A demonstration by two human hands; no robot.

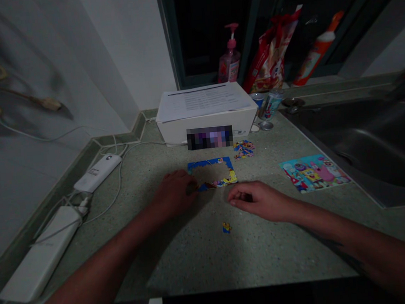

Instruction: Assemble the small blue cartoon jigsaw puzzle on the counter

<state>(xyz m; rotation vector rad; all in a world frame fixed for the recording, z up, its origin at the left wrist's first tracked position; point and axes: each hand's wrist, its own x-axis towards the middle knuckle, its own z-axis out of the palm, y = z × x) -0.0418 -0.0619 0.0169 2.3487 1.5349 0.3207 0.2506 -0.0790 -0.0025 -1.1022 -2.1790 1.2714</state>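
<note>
A jigsaw puzzle border (208, 162) lies flat on the counter, its middle showing bare countertop. My left hand (176, 192) covers the border's lower left edge. Its fingers are bent and dim, and whatever they pinch there is hidden. Just off the lower right corner, my right hand (260, 201) rests on its side with the fingers loosely curled, and nothing shows in them. One loose yellow and blue puzzle piece (226, 227) lies nearer to me, between the two forearms. Behind the border on the right is a small heap of puzzle pieces (244, 149).
A cartoon picture sheet (316, 173) lies by the steel sink (365, 142). At the back stand a white box (172, 130) with papers (201, 100), a can (272, 105) and a pump bottle (229, 64). Cables surround a white power bank (98, 173) and a long white block (41, 253).
</note>
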